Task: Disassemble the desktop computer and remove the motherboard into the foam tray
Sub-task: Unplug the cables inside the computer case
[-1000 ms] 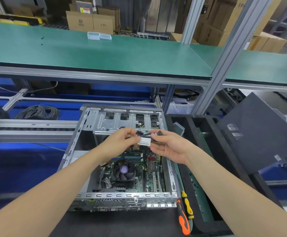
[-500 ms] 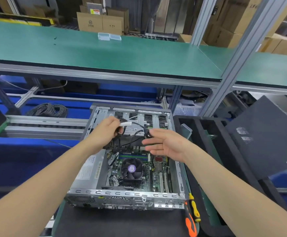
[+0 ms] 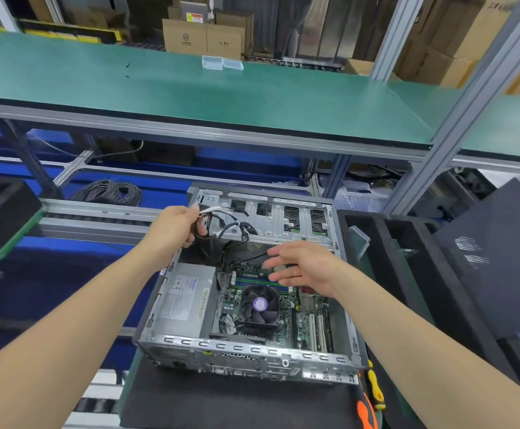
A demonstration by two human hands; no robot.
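Observation:
The open desktop case (image 3: 246, 351) lies on its side on a black mat before me. Inside, the green motherboard (image 3: 306, 323) carries a black CPU fan (image 3: 260, 305), and a grey power supply (image 3: 187, 298) fills the case's left part. My left hand (image 3: 176, 226) grips a bundle of black cables (image 3: 230, 226) with a white connector, lifted over the case's far left corner. My right hand (image 3: 305, 267) hovers open, fingers spread, above the memory slots, holding nothing. The black foam tray (image 3: 407, 274) stands right of the case.
Two screwdrivers, one orange (image 3: 365, 411) and one yellow (image 3: 375, 388), lie between case and tray. The dark side panel (image 3: 497, 258) leans over the tray's right side. A green shelf (image 3: 190, 88) overhangs the bench. Coiled cable (image 3: 110, 191) lies at the back left.
Both hands held the white connector together a second ago. My right hand has let go and opened; my left hand has carried the cable bundle left and back, uncovering the power supply.

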